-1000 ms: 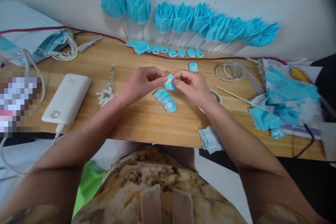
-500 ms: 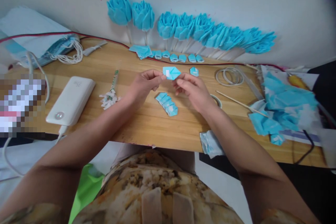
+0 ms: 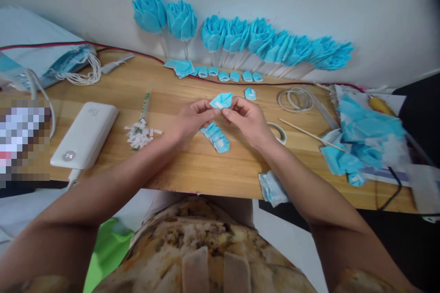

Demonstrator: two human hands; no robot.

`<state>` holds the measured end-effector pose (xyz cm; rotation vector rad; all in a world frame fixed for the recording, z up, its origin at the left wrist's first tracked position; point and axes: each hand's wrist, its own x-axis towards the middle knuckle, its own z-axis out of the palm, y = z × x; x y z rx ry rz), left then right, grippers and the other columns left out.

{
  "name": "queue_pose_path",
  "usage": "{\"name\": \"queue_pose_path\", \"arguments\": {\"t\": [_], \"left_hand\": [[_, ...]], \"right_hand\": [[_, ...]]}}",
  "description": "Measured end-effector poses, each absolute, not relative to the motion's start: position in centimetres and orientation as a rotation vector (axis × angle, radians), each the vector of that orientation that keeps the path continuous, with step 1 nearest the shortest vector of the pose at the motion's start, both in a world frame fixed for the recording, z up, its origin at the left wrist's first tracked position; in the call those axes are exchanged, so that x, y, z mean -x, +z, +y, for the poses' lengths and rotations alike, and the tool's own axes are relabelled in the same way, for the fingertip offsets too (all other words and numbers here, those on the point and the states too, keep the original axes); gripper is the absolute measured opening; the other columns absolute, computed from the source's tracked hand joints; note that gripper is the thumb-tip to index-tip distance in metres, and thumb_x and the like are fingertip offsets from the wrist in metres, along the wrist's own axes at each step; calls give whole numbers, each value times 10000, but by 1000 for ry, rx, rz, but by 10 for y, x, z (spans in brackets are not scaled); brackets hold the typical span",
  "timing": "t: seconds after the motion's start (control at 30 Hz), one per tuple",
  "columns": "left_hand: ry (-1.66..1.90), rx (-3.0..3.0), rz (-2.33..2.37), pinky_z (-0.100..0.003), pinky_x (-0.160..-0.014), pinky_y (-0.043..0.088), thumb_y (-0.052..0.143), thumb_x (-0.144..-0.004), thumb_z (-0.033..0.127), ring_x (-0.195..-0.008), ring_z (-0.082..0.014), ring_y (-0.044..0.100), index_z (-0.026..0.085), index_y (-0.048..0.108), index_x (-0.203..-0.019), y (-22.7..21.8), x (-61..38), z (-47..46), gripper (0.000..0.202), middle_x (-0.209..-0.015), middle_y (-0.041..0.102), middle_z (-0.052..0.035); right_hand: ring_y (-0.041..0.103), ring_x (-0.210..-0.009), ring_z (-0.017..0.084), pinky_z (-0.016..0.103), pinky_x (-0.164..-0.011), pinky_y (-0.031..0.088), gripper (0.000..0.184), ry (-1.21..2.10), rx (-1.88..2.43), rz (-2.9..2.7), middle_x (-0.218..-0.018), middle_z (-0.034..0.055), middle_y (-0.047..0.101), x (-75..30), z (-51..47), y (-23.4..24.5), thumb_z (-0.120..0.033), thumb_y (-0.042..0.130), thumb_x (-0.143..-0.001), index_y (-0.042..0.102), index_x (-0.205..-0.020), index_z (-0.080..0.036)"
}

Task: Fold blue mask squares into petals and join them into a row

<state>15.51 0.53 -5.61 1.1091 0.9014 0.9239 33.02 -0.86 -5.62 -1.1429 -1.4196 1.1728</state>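
Observation:
My left hand (image 3: 193, 117) and my right hand (image 3: 246, 117) meet above the middle of the wooden table (image 3: 192, 165). Both pinch one small folded blue piece (image 3: 222, 100) between thumb and fingertips, left hand on its left edge, right hand on its right. Directly beneath the hands lies a short row of folded blue pieces (image 3: 216, 135), overlapping one another. One more folded blue piece (image 3: 250, 94) sits alone on the table just beyond my right hand.
Blue paper flowers on sticks (image 3: 240, 36) lean on the wall, small blue rolls (image 3: 227, 74) before them. A white power bank (image 3: 85, 133) and white scraps (image 3: 140, 132) lie left. A tape roll (image 3: 277, 131), wire coil (image 3: 295, 99), wooden stick (image 3: 309, 135) and blue sheets (image 3: 364, 137) lie right.
A second ago both hands held the piece low over the row. The left hand then lifted it up alone, and now my right hand has closed on it again.

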Motion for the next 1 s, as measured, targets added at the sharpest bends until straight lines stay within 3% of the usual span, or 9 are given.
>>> {"name": "queue_pose_path", "arguments": {"t": [0.33,0.5,0.7,1.0], "left_hand": [[872,-1217,1009,-234,-532,308,708,-787,313,-516,-68,365,179,580,-666,-48,-154,5,222,-537,472,58],[1110,-1506,1093,-240,-502,277,705,-807,340,-522,-73,353,180,544,-577,-44,-152,-1,323,-539,455,43],[1315,-1900,1039,-237,-538,329,677,-835,182,-541,-75,410,188,730,-824,-57,-152,-2,54,-601,540,46],[1324,-2088,1111,-264,-583,363,690,-869,156,-587,-96,493,198,771,-924,-68,-148,8,106,-666,598,28]], "right_hand": [[470,-629,109,284,-607,383,206,1177,1135,-1384,-670,-41,535,-330,-9,-55,-383,761,-782,628,-759,-228],[458,-628,107,279,-588,378,208,1139,1199,-1365,-661,-43,529,-331,-8,-56,-389,749,-789,626,-765,-223],[432,-623,98,277,-582,353,222,1112,1191,-1393,-652,-52,498,-331,-8,-56,-358,736,-787,579,-710,-220],[417,-598,96,287,-578,311,230,1108,1218,-1426,-630,-47,510,-332,-10,-55,-386,760,-783,633,-709,-209]]}}
